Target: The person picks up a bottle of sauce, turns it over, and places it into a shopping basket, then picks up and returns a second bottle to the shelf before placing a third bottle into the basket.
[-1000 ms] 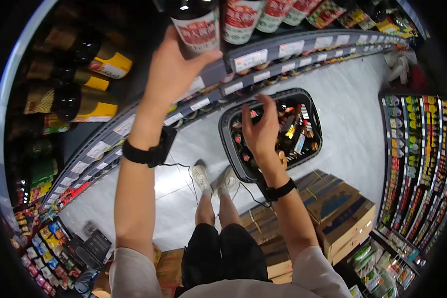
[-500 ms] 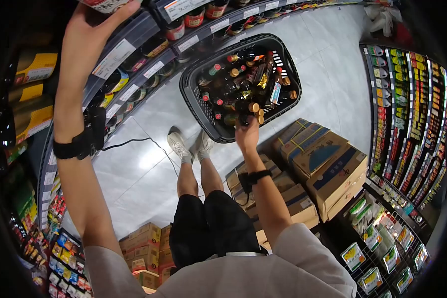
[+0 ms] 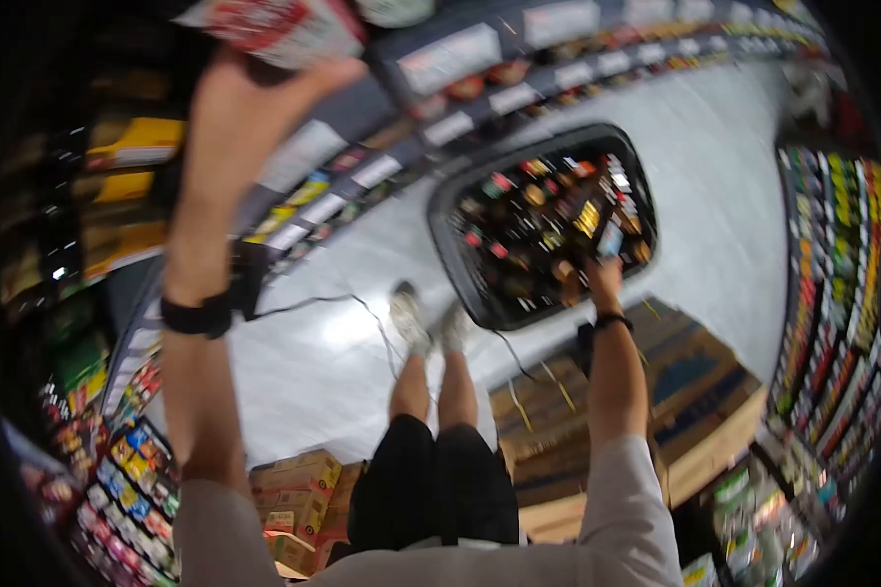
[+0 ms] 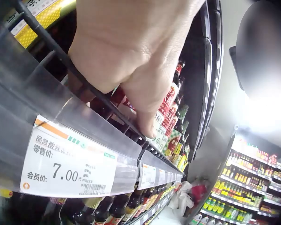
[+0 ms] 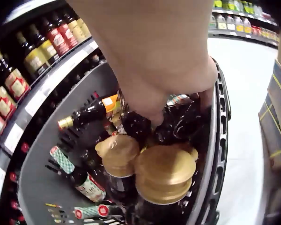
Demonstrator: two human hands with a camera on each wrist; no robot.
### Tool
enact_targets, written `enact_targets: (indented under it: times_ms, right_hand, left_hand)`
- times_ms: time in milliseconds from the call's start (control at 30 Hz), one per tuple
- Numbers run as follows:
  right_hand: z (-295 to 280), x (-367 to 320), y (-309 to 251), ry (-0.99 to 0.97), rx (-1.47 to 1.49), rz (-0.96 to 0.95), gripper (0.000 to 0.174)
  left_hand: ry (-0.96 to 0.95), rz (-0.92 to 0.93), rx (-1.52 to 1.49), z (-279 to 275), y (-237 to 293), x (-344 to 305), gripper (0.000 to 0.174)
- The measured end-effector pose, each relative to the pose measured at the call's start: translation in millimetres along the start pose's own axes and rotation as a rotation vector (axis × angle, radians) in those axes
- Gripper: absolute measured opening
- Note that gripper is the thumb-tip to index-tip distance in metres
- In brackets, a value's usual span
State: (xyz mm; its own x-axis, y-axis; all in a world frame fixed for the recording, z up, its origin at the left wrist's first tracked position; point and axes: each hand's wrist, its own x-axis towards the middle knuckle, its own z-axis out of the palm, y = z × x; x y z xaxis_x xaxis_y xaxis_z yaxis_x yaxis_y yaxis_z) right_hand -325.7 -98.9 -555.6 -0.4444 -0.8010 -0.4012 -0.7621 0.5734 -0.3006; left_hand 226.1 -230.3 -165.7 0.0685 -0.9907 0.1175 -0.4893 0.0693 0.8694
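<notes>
My left hand [image 3: 240, 127] reaches up to the shelf and grips the lower part of a dark bottle with a red and white label [image 3: 289, 34]. In the left wrist view its thumb and fingers curl down behind the shelf's front rail [image 4: 91, 89], which hides part of the bottle. My right hand [image 3: 605, 277] is down inside the front right side of a black basket [image 3: 444, 220] full of dark bottles. Bottles with gold caps [image 5: 166, 166] stand close below it in the right wrist view. Its fingertips are hidden among the bottles, so I cannot tell what they hold.
Price tags [image 4: 68, 161] line the curved shelf edge. Stacked cardboard boxes [image 3: 705, 391] stand to the right of my legs, near the basket. A cable [image 3: 308, 308] hangs from the left wrist strap. Another stocked shelf [image 3: 832, 293] is at the far right.
My right hand has come down from above the basket into its front right side among the bottles. The left hand still grips the bottle at the shelf. The head view has swung.
</notes>
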Motion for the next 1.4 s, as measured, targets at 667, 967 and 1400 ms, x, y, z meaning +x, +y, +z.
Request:
enact_targets:
  times_ms: [667, 967, 1400]
  right_hand:
    - [-113, -185, -118, -0.529, 1.156, 0.135, 0.028]
    - [-135, -311, -257, -0.420, 0.699, -0.545, 0.076]
    - [-148, -333, -414, -0.025, 0.574, -1.346, 0.102]
  left_hand:
    - [0.157, 0.047, 0.011, 4, -7, -1, 0.075]
    - [0.379, 0.238, -0.049, 30, 28, -133, 0.118]
    - [0.514, -0.123, -0.108, -16, 58, -177, 0.046]
